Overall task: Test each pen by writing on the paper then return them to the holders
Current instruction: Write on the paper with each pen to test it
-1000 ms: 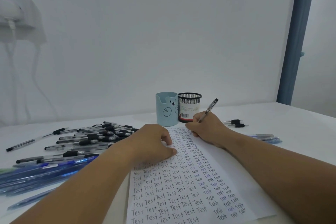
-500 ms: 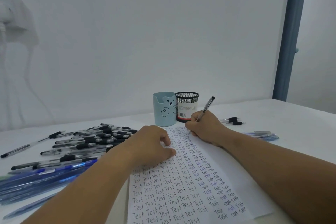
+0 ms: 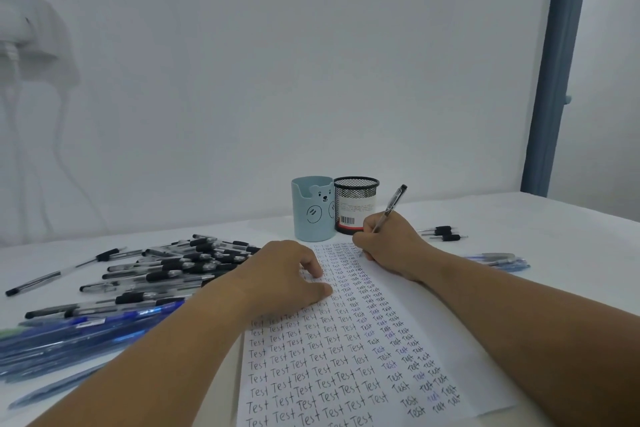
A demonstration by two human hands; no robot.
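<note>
The right hand (image 3: 388, 246) has its grip pinching a pen (image 3: 390, 208), whose tip meets the far end of the paper (image 3: 349, 350) just under the grip. The left hand (image 3: 284, 277), fingers loosely bent, presses the paper near that grip. Just beyond the grip stand the blue holder (image 3: 311, 210) and mesh holder (image 3: 355, 204); loose pens (image 3: 166, 269) lie left on the tabletop (image 3: 519, 218)

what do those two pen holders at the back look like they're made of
The black holder: looks like metal wire mesh, dark and matte; the wall is see-through above a paper barcode label.
The blue holder: probably moulded plastic, pale and smooth with a soft sheen and a printed bear face, though silicone can't be ruled out.
</note>
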